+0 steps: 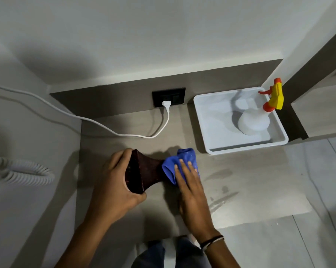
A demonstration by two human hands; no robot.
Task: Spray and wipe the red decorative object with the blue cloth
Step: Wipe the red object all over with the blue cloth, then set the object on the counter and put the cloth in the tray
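The dark red decorative object (144,171) lies on its side over the grey counter, its wide flat base turned to the left. My left hand (116,182) grips that base from the left. The blue cloth (174,161) is wrapped around the object's narrow right end. My right hand (190,184) presses flat on the cloth, fingers pointing away from me. The white spray bottle (254,120) with its yellow and orange trigger head stands in the white tray (205,120) at the back right, away from both hands.
A black wall socket (169,96) holds a white plug whose cable (97,123) runs left across the counter. A coiled white cord (22,171) lies at the far left. Wet streaks (219,202) mark the counter to the right of my hands.
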